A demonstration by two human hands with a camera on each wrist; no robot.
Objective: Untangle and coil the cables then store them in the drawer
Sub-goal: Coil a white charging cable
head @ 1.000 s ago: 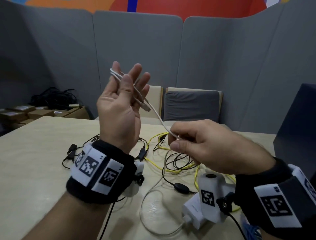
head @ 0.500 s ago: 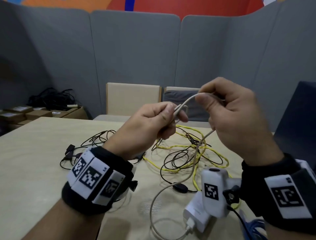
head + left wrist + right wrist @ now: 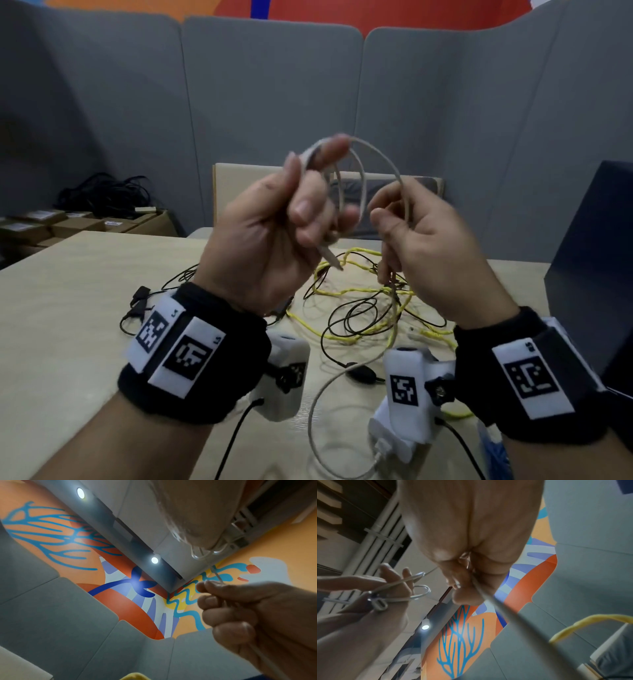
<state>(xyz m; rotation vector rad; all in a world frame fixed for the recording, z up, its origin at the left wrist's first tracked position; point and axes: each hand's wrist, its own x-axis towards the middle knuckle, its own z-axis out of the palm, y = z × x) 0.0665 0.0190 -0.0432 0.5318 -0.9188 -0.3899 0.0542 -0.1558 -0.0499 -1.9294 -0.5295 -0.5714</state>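
Two hands are raised above the table [image 3: 68, 291], both working the same white cable [image 3: 380, 156]. Your left hand [image 3: 274, 233] has its fingers curled around several loops of that cable, thumb pressing the strands against them, with the index finger stretched up through the top of the coil; a plug end pokes out below your fist, pointing down toward the tabletop. Your right hand [image 3: 428, 246] pinches the running length of the white cable just beside the coil, fingers closed on it, and from there the cable drops past your wrist, curves across the table and reaches the white charger block [image 3: 394, 442] near the front edge. From the right wrist view you can see the loops stacked against your left fingers [image 3: 392, 573] and an oval connector at the bottom of the bundle. Behind your hands, on the table, a yellow cable [image 3: 356, 291] lies tangled with thin black cables [image 3: 346, 318], all loose and uncoiled; one black cable carries a small oval inline piece [image 3: 363, 373] near the white cable's curve. Further left another black lead with connectors [image 3: 137, 301] lies apart from the main tangle. Cardboard boxes [image 3: 51, 222] topped with a dark heap of cords [image 3: 102, 195] stand beyond the table's far left corner. No drawer can be made out for certain.
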